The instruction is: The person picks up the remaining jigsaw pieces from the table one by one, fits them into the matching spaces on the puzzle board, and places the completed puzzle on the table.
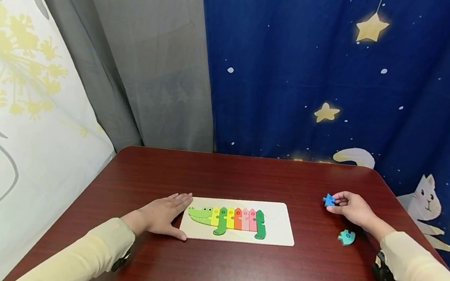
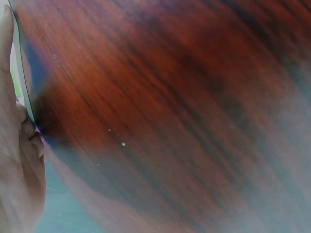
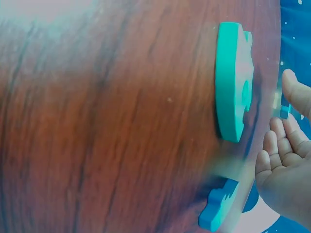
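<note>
A pale wooden puzzle board [image 1: 279, 226] lies on the table with a colourful crocodile set into it. At its left edge rests my left hand [image 1: 163, 214], fingers at the far corner and thumb at the near corner. My right hand [image 1: 352, 209] is at the right side of the table, pinching a small blue puzzle piece [image 1: 329, 200] between thumb and fingers. Closer to me, beside that hand, lies a teal puzzle piece [image 1: 347, 237]. Another blue puzzle piece [image 3: 218, 204] shows on the table in the right wrist view; in the head view it is hidden.
The dark red wooden table [image 1: 211, 272] has rounded far corners. Behind it hang a grey curtain [image 1: 167, 61] and a blue curtain with stars [image 1: 281, 73]. A white patterned cloth [image 1: 23, 137] hangs on the left.
</note>
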Tool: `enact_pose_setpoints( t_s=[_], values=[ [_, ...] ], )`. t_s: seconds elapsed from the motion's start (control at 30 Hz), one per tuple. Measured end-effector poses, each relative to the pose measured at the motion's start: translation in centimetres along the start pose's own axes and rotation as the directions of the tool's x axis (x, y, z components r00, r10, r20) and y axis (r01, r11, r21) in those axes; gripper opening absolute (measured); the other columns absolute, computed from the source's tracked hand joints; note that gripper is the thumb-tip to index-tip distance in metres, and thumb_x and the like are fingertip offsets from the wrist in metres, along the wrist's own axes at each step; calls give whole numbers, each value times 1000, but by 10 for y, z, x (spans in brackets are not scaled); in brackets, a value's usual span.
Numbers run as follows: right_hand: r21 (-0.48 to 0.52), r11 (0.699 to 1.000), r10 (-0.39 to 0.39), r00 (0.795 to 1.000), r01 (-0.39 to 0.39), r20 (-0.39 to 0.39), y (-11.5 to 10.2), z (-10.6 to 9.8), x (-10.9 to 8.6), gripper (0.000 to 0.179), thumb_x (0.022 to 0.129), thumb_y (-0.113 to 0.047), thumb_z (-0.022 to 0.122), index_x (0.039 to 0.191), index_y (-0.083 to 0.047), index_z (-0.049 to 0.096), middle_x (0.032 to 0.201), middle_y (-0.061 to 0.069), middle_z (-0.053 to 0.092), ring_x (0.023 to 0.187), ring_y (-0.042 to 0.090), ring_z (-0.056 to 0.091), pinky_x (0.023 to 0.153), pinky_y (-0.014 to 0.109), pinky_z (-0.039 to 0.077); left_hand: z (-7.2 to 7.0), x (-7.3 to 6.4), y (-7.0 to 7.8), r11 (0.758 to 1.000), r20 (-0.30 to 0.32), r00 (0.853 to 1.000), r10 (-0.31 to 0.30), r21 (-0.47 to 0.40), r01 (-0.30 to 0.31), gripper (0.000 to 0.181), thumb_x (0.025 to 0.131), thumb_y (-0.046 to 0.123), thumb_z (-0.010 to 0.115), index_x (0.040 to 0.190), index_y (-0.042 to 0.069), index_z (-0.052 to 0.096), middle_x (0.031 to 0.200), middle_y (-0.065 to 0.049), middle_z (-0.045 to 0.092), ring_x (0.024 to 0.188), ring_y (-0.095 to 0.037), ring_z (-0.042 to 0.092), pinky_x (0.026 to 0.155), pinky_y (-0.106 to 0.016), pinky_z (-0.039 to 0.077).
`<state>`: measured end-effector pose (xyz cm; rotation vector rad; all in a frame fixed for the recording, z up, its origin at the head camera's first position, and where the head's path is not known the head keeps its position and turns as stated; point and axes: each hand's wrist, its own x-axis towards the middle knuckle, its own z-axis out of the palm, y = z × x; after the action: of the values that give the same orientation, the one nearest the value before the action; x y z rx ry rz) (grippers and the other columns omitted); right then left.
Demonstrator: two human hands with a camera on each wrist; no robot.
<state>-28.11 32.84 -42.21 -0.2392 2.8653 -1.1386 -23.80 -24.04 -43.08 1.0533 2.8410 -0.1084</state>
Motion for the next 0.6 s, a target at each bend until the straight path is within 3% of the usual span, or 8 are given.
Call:
enact_pose_setpoints(
  t_s=[0.6],
  values=[
    [48, 999, -17, 998, 19, -54, -17, 6, -2, 51, 84, -23, 79, 114, 12, 58, 103, 18, 64, 91, 26, 60, 71, 18, 50, 0, 1, 0, 1000, 2, 1000, 2, 7, -2, 117, 76, 87, 39, 154, 1, 23, 159, -13, 19, 145, -27, 20, 117, -39, 19]
  ],
)
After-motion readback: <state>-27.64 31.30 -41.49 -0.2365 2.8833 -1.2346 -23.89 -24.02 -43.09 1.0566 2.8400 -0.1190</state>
